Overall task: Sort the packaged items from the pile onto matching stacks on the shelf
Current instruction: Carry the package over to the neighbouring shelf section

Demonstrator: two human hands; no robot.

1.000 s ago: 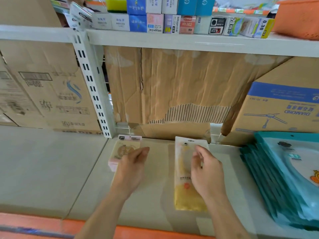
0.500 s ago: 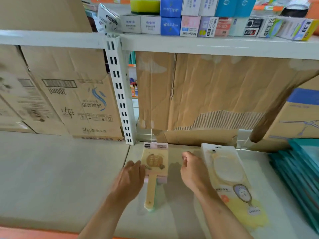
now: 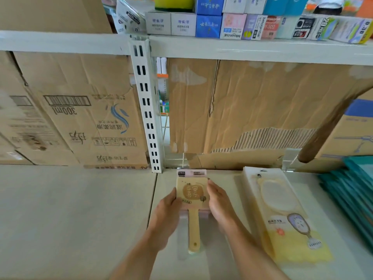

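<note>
Shelving bay: pale grey lower shelf (image 3: pixel 80 209), backed by worn cardboard cartons (image 3: pixel 84 110) and split by a white slotted upright (image 3: pixel 148 110).

I logged the brush pack (image 3: pixel 191 191) lying flat on the shelf just right of the upright's foot, header card toward the back and wooden handle pointing toward the camera. It looked to sit on top of at least one more pack of the same kind; I could not count them.

Left hand (image 3: pixel 166 216) lay against the pack's left edge and right hand (image 3: pixel 220 201) against its right edge. Both had their fingers extended and were pressing inward on the sides rather than wrapped round anything.

Yellow mirror pack (image 3: pixel 282 217) lay flat just to the right, apart from the right hand. Teal packs (image 3: pixel 355 190) were stacked at the far right edge of the shelf.

I noted a row of small boxes (image 3: pixel 232 27) on the upper shelf (image 3: pixel 262 51); most of the print was unreadable to me.
</note>
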